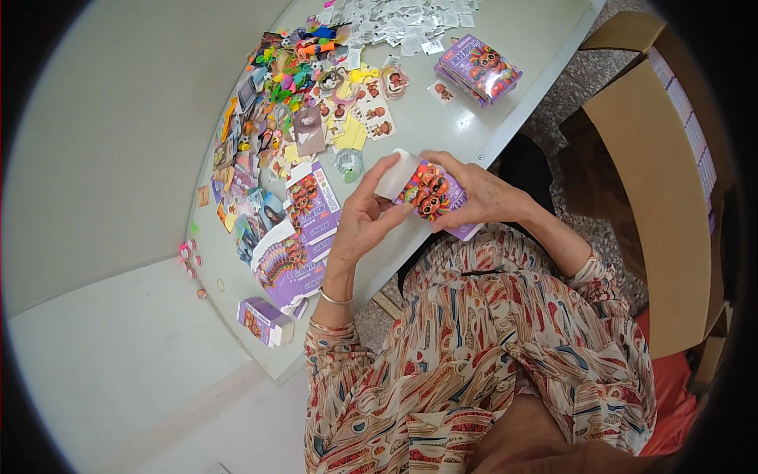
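Observation:
Between my two hands is a small purple printed carton (433,193) with cartoon figures, held tilted over the table's near edge. A white flap stands out at its upper left end. My left hand (367,207) has its thumb and fingers at that flap end. Around the carton's right side my right hand (482,192) is wrapped, thumb on the near face. Left of my left hand lie flattened purple cartons (314,207), overlapping. A folded purple box (264,321) rests on its side at the table's lower left. What is inside the held carton is hidden.
A stack of purple boxes (479,67) stands at the far right of the table (410,110). Small colourful toys (292,75), cards and stickers (371,114) spread along the left. White packets (403,24) pile up behind. An open cardboard box (643,182) stands to the right.

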{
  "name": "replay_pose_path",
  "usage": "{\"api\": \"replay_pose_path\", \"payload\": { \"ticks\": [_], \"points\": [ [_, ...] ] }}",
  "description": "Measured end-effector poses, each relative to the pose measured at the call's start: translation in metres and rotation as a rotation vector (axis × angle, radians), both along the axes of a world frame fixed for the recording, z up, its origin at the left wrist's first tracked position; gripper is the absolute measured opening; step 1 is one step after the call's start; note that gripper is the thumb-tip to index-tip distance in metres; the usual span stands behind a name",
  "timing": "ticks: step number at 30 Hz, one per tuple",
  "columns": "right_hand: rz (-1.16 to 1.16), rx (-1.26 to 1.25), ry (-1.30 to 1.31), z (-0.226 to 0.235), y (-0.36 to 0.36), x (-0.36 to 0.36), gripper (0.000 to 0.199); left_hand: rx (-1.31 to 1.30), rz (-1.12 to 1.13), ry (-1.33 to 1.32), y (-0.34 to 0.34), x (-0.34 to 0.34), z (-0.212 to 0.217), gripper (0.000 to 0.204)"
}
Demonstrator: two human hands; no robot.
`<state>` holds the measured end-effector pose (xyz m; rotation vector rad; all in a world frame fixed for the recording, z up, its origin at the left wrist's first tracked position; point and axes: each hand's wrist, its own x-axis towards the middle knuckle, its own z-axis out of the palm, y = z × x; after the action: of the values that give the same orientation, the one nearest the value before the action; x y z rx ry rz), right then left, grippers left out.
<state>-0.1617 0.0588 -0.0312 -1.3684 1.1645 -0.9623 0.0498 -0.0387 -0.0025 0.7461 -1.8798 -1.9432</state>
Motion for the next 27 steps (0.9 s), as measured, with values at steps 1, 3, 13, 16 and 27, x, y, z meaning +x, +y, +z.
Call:
{"api": "replay_pose_path", "payload": {
  "ticks": [1, 3, 13, 16, 27],
  "points": [
    [-0.037, -0.046, 0.047, 0.002, 0.000, 0.000, 0.086, 0.007, -0.007, -0.021, -0.001, 0.000, 0.002, 0.070],
    [-0.012, -0.105, 0.090, 0.004, -0.002, -0.002, 0.090, 0.013, -0.012, -0.041, -0.002, -0.002, 0.008, 0.071],
    [0.142, -0.137, -0.032, -0.009, -0.009, -0.017, 0.087, -0.037, -0.104, -0.108, 0.000, -0.006, 0.009, 0.063],
    [0.044, -0.098, -0.053, -0.008, -0.004, -0.016, 0.091, -0.237, -0.129, -0.117, 0.001, -0.007, 0.003, 0.058],
    [-0.048, 0.002, 0.029, -0.004, -0.003, -0.014, 0.048, -0.560, -0.016, -0.196, 0.030, -0.032, 0.026, 0.048]
  ]
}}
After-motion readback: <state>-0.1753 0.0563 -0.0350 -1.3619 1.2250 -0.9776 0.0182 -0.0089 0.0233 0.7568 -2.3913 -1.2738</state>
